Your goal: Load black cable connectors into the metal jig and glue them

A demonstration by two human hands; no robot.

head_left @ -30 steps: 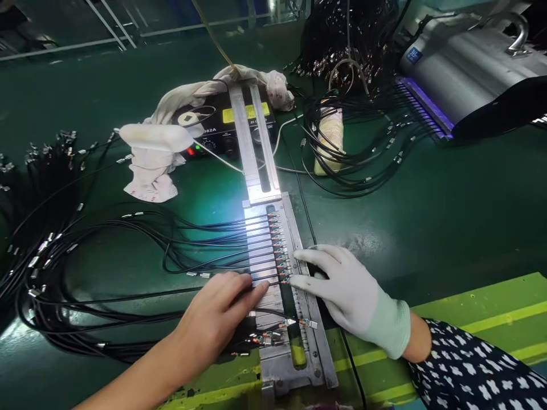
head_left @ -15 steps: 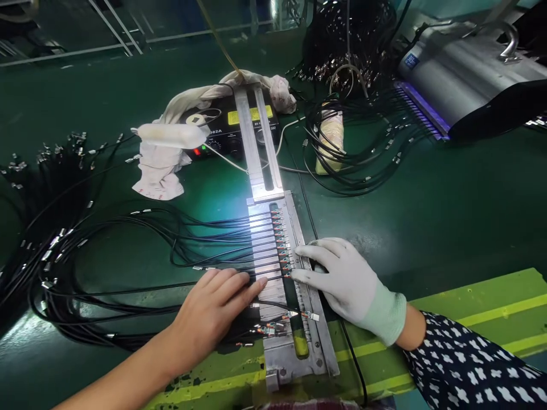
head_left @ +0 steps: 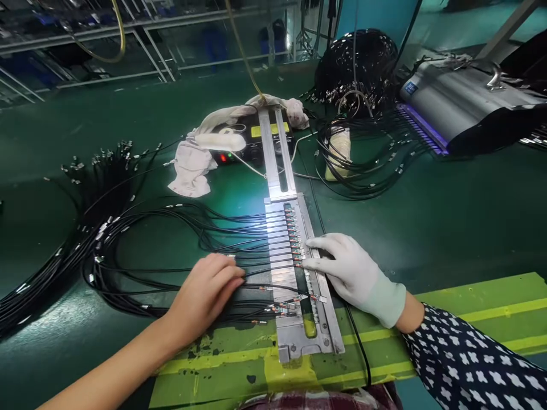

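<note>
A metal slotted fixture (head_left: pixel 282 279) lies lengthwise on the bench, with a row of black cables laid across its upper grooves. Their wire ends and small metal connectors (head_left: pixel 294 234) sit over the central slot. My bare left hand (head_left: pixel 207 290) is left of the fixture, fingers closed around a black cable (head_left: pixel 260 270) that runs onto it; the fingertips are partly hidden. In a white glove, my right hand (head_left: pixel 352 273) rests on the fixture's right rail, fingers outstretched and apart, tips beside the lowest seated connectors. Several loose cable ends (head_left: pixel 284 307) lie across the lower grooves.
Looped black cables (head_left: pixel 102 250) spread to the left. Behind the fixture stand a black control box (head_left: pixel 239 156) and a white cloth (head_left: pixel 192 171). A silver machine with purple light (head_left: pixel 453 108) and a cable heap (head_left: pixel 359 62) are at the back right. Green-yellow matting (head_left: pixel 491 307) borders the front.
My left hand has drawn back leftward from the fixture's grooves, its fingers more curled. My right hand stays at the rail. The camera view has shifted, showing more of the background.
</note>
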